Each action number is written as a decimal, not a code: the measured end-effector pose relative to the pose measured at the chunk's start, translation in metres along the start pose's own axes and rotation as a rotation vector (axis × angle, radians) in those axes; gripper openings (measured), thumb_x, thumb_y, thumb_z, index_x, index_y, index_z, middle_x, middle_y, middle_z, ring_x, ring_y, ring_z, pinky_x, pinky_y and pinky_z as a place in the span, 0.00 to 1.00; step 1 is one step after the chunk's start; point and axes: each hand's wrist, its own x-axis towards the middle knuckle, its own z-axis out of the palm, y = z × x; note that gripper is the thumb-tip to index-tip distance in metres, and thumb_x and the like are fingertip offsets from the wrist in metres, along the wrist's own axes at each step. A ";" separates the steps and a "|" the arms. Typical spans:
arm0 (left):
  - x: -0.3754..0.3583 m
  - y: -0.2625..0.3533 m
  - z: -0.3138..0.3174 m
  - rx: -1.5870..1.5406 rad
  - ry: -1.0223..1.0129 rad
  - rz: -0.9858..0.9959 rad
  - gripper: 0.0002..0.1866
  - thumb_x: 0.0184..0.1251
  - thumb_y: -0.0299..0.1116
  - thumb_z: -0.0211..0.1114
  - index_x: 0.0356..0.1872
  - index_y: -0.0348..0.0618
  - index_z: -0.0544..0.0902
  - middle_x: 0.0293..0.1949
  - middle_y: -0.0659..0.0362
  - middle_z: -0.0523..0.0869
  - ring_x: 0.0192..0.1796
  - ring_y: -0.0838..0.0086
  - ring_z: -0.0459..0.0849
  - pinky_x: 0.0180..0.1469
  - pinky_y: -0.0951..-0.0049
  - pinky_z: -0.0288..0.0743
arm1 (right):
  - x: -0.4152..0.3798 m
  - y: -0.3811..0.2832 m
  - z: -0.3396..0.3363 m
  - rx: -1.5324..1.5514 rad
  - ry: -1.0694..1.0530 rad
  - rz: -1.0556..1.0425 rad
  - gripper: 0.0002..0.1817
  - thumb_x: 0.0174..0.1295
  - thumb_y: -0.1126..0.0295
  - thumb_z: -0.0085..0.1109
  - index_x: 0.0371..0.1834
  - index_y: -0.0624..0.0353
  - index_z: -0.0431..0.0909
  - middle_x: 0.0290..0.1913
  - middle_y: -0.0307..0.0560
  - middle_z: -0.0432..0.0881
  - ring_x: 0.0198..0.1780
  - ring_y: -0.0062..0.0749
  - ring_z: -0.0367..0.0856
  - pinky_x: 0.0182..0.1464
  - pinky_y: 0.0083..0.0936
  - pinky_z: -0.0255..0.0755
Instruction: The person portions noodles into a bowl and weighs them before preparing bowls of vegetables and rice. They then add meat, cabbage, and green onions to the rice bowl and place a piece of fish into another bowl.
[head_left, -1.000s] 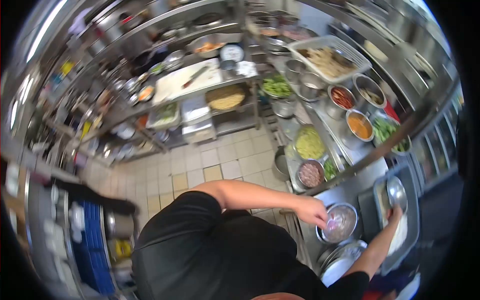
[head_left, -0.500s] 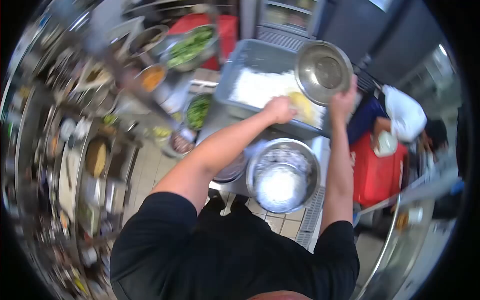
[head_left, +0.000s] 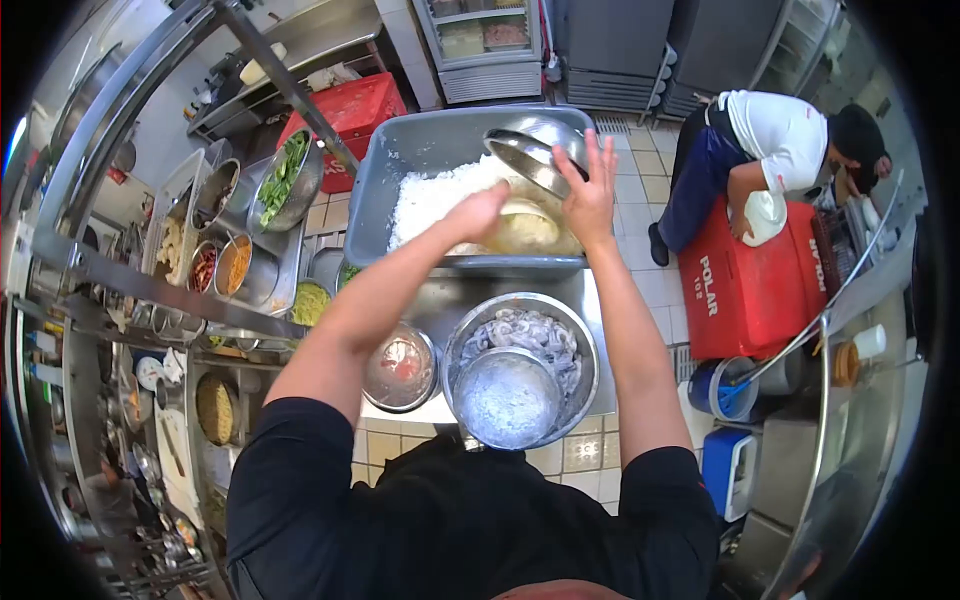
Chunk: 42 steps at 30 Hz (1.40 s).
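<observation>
A grey plastic tub (head_left: pixel 368 190) holds white powder (head_left: pixel 430 200) on its left and a yellowish mass (head_left: pixel 525 230) on its right. My left hand (head_left: pixel 478 213), blurred, is over the tub beside the yellowish mass; its fingers are smeared by motion. My right hand (head_left: pixel 588 190) has its fingers spread against a tilted steel bowl (head_left: pixel 538 155) at the tub's right side. Closer to me, a large steel bowl (head_left: pixel 590 345) contains greyish pieces (head_left: pixel 520 335) and a smaller bowl of white powder (head_left: pixel 507 398). To its left is a round steel bowl (head_left: pixel 400 370) with pinkish residue.
Bowls of green leaves (head_left: pixel 283 185) and orange strips (head_left: pixel 238 265) stand at the left under a metal frame (head_left: pixel 180 290). On the right, a person (head_left: pixel 790 135) bends over a red cooler (head_left: pixel 740 290), beside a blue bucket (head_left: pixel 715 385).
The view has shifted and sharpened. The steel bowl has tilted from facing up to edge-on, and my right hand's fingers are now spread. My left hand has moved within the tub area.
</observation>
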 end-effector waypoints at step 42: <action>-0.046 -0.069 -0.126 -0.970 0.229 -0.324 0.24 0.57 0.17 0.47 0.56 0.39 0.76 0.43 0.53 0.84 0.41 0.68 0.86 0.35 0.66 0.84 | 0.026 -0.063 0.000 0.685 0.176 0.636 0.40 0.40 0.91 0.39 0.62 0.54 0.75 0.63 0.51 0.73 0.67 0.44 0.67 0.69 0.29 0.57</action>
